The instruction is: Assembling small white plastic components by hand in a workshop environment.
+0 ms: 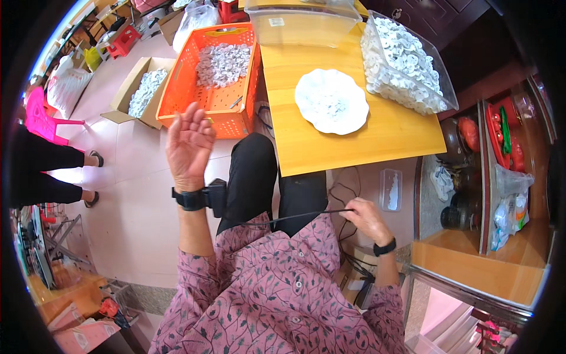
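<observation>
The right hand [367, 219] pinches a thin black cable [295, 218] between thumb and fingers; the cable runs from it toward nine o'clock, across the lap, to just below a black box [216, 197] strapped at the left wrist. The left hand [191, 141], at ten o'clock from the right, is released, palm up with fingers loosely curled. Where the cable meets the box is hard to make out, and the pinching fingers cover its other end. The yellow table [383, 141] hides one knee and juts over the lap at twelve o'clock, with a white scalloped plate [349, 121] on it. At one o'clock from the right hand, a small clear tray [386, 205] sits on the floor. Just past the left hand, toward twelve, stands an orange crate [233, 125] of pale pieces; at two o'clock from the plate, a clear bin [384, 85] is heaped with white ones. At nine o'clock from the left hand, another person's legs [53, 159] are cut off by the dark rim
</observation>
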A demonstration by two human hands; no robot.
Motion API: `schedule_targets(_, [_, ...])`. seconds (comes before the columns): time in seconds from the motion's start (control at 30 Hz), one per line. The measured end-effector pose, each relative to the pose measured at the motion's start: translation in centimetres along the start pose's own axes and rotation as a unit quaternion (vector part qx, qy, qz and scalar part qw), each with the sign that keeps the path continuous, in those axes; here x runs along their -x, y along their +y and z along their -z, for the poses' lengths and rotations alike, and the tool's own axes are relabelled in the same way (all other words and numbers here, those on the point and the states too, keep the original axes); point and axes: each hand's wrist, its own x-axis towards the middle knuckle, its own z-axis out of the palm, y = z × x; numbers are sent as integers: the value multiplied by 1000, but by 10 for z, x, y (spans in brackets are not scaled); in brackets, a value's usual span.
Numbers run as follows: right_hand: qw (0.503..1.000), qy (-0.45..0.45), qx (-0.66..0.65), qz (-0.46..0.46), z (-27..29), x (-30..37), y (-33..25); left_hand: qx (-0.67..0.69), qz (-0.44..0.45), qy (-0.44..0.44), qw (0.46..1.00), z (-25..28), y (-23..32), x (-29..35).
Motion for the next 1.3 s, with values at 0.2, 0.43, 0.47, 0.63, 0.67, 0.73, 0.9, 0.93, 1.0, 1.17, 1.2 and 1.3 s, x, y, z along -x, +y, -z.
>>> schedule_targets(0.2, [988, 107, 0, 110, 55, 20, -107, -12, -77, 61, 995, 48, 87, 18])
schedule_targets(0.43, [947, -10, 61, 316, -15, -8, -155, -241, -218, 293, 899, 90, 138, 77])
schedule_targets(0.47, [943, -66, 55, 320, -30, -16, -151, -285, -236, 334, 867, 87, 133, 80])
schedule_targets(0.63, [937, -219, 112, 248, -81, -40, -128, -324, -262, 314, 853, 73, 87, 89])
schedule_targets(0.67, [940, -229, 97, 235, -83, -43, -128, -336, -240, 305, 858, 65, 74, 88])
schedule_targets(0.73, [937, -242, 91, 235, -75, -47, -137, -324, -216, 278, 878, 54, 46, 82])
schedule_targets(0.9, [954, -121, -51, 271, -72, -56, -165, -328, -152, 190, 913, 13, -6, 61])
schedule_targets(0.93, [953, -71, -106, 277, -74, -57, -177, -329, -144, 177, 916, 8, -11, 59])
schedule_targets(1.0, [931, -10, -163, 326, -79, -59, -199, -333, -140, 162, 918, -3, -15, 56])
schedule_targets(1.17, [915, -13, -233, 328, -97, -65, -219, -313, -126, 168, 926, -7, -20, 56])
schedule_targets(1.2, [912, -28, -247, 326, -102, -68, -223, -321, -129, 176, 922, -7, -22, 58])
schedule_targets(1.3, [915, 15, -251, 315, -108, -66, -221, -313, -132, 207, 917, -11, -33, 58])
